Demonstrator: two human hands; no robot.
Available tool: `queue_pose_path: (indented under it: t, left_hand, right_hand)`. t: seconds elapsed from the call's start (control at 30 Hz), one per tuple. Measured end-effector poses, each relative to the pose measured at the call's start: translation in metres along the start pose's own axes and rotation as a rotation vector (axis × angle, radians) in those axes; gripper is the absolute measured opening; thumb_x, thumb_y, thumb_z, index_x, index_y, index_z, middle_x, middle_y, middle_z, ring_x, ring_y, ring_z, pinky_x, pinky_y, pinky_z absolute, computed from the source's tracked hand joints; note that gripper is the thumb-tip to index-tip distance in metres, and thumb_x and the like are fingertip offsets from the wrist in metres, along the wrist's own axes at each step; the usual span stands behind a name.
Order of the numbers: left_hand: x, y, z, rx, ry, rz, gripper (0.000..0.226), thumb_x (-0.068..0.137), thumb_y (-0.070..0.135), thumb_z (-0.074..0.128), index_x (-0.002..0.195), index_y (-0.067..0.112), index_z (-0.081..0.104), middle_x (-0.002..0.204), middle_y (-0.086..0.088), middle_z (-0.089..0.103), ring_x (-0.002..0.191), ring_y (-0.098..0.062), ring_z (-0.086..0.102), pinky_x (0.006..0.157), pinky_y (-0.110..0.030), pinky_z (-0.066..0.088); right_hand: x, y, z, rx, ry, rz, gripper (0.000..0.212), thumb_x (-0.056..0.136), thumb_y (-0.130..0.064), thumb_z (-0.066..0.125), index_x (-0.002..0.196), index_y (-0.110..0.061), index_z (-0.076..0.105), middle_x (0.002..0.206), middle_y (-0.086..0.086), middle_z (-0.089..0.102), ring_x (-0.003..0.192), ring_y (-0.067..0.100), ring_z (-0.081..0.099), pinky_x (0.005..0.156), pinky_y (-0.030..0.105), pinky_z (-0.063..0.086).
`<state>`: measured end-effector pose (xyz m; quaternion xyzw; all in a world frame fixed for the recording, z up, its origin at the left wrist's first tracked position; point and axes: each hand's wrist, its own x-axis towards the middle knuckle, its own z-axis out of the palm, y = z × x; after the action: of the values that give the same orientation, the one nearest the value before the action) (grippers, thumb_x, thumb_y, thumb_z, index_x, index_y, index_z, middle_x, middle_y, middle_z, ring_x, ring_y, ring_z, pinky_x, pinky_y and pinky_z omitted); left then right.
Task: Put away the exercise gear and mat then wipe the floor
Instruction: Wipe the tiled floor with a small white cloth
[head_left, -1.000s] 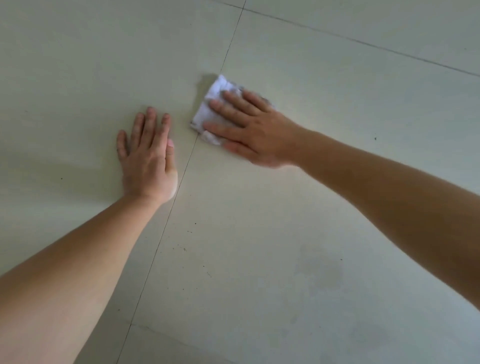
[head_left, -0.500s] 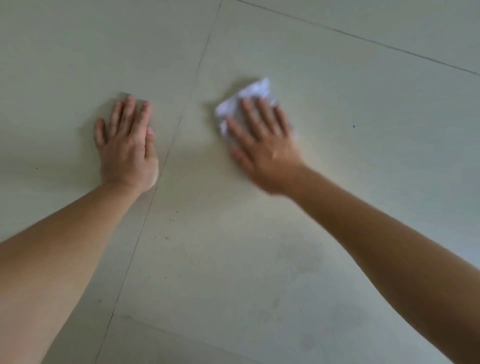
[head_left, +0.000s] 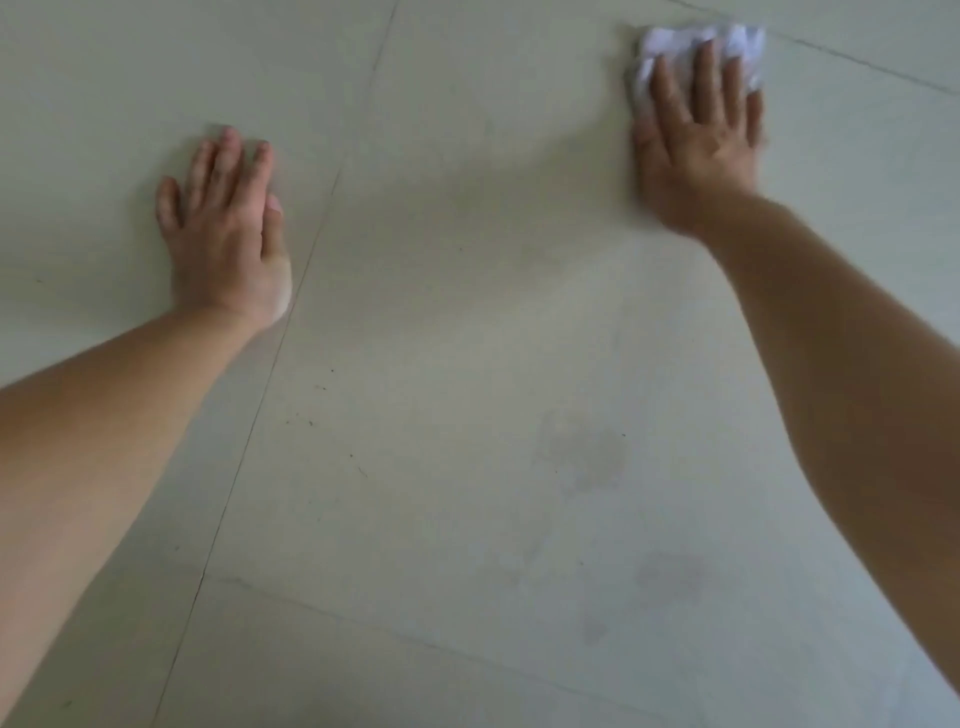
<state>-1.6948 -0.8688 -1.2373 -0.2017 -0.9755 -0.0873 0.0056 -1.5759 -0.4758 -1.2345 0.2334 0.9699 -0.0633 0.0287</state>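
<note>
Our right hand presses flat, fingers straight, on the white cloth at the far right of the tiled floor. Our left hand rests flat, fingers spread, well apart on the left.

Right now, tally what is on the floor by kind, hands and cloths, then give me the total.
hands: 2, the left hand and the right hand
white cloth: 1
total: 3

Head cam, wide-angle, tilted fwd/down at floor, close range; single view.
</note>
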Motion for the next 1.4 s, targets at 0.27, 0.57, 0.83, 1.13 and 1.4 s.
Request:
queue_pose_path:
  t: [0.27,0.57,0.83,1.13,1.4]
  left_hand:
    - [0.001,0.0,0.001,0.001,0.006,0.024,0.05,0.099,0.027,0.027,0.148,0.022,0.033,0.161,-0.008,0.023,0.148,-0.027,0.018,0.116,-0.054,0.01]
    - [-0.028,0.048,-0.015,0.056,-0.015,0.126,0.047,0.1,0.021,0.033,0.145,0.009,0.036,0.159,-0.02,0.022,0.144,-0.04,0.023,0.114,-0.056,0.017]
    - [-0.085,0.118,-0.005,-0.041,-0.231,0.211,0.048,0.101,0.021,0.03,0.148,0.014,0.036,0.16,-0.011,0.023,0.149,-0.028,0.018,0.116,-0.051,0.018]
    - [-0.09,0.122,-0.002,-0.015,-0.265,0.185,0.051,0.102,0.019,0.032,0.153,0.016,0.028,0.163,-0.008,0.015,0.151,-0.026,0.01,0.117,-0.053,0.012]
    - [-0.095,0.124,0.002,-0.043,-0.225,0.17,0.051,0.103,0.018,0.031,0.153,0.015,0.025,0.163,-0.009,0.012,0.151,-0.027,0.008,0.117,-0.055,0.008]
  right_hand:
    - [-0.223,-0.091,0.029,0.162,0.052,-0.623,0.047,0.106,-0.037,0.038,0.151,-0.023,0.043,0.16,0.021,0.028,0.149,0.042,0.022,0.12,0.057,0.016]
    - [-0.308,-0.065,0.027,0.112,-0.157,-1.042,0.049,0.106,-0.036,0.039,0.153,-0.024,0.039,0.163,0.011,0.026,0.153,0.032,0.016,0.122,0.051,0.017]
    - [-0.206,0.007,-0.003,0.053,-0.082,-0.253,0.056,0.104,-0.047,0.018,0.158,-0.031,0.025,0.166,0.012,0.014,0.153,0.036,0.011,0.123,0.051,0.012]
    - [-0.39,-0.051,0.026,0.154,-0.175,-0.967,0.052,0.103,-0.038,0.039,0.153,-0.023,0.038,0.164,0.011,0.022,0.153,0.038,0.009,0.122,0.055,0.013]
    - [-0.312,0.024,0.023,0.06,0.034,-0.662,0.05,0.106,-0.024,0.04,0.155,-0.017,0.033,0.161,0.017,0.026,0.151,0.037,0.019,0.122,0.05,0.018]
